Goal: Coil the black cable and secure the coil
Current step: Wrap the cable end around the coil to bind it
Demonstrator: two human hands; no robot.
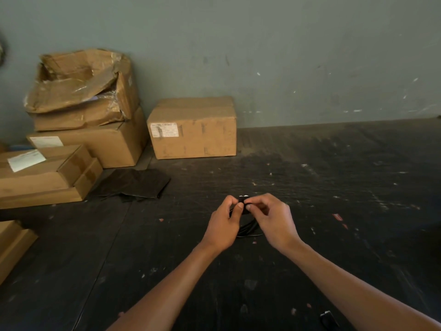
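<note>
now black cable (pixel 248 229) coil pinched btwn both hands' fingers (pixel 239 206).

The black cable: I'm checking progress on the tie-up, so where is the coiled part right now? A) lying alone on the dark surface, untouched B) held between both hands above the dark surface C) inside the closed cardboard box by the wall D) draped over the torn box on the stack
B: the left hand and right hand pinch the black cable together at its top, loops hanging between them above the dark surface.
</note>
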